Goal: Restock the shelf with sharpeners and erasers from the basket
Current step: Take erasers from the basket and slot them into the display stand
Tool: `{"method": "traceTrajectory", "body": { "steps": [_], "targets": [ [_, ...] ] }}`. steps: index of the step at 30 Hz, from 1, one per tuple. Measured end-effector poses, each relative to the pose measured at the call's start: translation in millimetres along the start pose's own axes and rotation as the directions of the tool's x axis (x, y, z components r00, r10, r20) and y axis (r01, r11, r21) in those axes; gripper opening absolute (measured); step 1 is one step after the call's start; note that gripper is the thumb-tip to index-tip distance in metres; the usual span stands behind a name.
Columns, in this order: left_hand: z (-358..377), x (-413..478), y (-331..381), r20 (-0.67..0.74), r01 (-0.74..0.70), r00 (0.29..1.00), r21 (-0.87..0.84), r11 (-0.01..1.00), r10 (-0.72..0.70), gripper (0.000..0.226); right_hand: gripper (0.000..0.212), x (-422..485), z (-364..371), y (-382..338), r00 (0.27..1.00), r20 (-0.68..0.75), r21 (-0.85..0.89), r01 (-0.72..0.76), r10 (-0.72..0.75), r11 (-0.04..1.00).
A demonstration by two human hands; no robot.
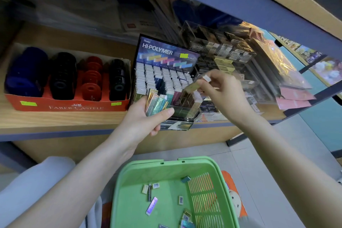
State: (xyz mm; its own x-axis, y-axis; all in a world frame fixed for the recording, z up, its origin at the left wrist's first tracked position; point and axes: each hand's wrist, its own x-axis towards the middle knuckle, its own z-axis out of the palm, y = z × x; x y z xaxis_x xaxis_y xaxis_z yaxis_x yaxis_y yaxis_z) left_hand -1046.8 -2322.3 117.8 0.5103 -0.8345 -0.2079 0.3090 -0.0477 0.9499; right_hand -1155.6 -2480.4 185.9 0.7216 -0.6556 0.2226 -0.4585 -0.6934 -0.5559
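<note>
Pinching gold eraser [191, 87] in right hand [222, 96], long axis tilted down-left toward display case [161, 52] slots just below, with left hand [144, 118] gripping spare erasers [157, 102] beside case front, above basket [120, 181].

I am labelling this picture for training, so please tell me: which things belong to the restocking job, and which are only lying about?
Belong to the job: green basket, loose erasers in it, bunch of erasers held by the left hand, single eraser pinched by the right hand, Hi-Polymer display box, Faber-Castell sharpener box.

Lying about: pink packets, clear organiser, wrapped goods at the back.
</note>
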Motion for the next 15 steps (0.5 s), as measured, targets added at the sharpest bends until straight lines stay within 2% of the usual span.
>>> {"method": "traceTrajectory", "body": {
  "steps": [4, 10, 15],
  "targets": [
    [0.0, 0.0, 0.4, -0.009, 0.010, 1.000, -0.006, 1.000, -0.010, 0.016, 0.001, 14.4, 7.7, 16.6, 0.999, 0.032, -0.107, 0.044, -0.040, 0.993],
    [-1.2, 2.0, -0.5, -0.002, 0.019, 1.000, 0.008, 1.000, -0.019, 0.018, 0.005, 22.0, 13.6, 13.4, 0.959, 0.124, -0.295, 0.279, -0.253, 0.914],
    [0.2, 1.5, 0.3, 0.004, 0.021, 1.000, 0.010, 1.000, -0.021, 0.019, 0.016, 28.3, 17.6, 14.5, 0.952, 0.233, -0.382, 0.276, -0.197, 0.882]
  ]
}}
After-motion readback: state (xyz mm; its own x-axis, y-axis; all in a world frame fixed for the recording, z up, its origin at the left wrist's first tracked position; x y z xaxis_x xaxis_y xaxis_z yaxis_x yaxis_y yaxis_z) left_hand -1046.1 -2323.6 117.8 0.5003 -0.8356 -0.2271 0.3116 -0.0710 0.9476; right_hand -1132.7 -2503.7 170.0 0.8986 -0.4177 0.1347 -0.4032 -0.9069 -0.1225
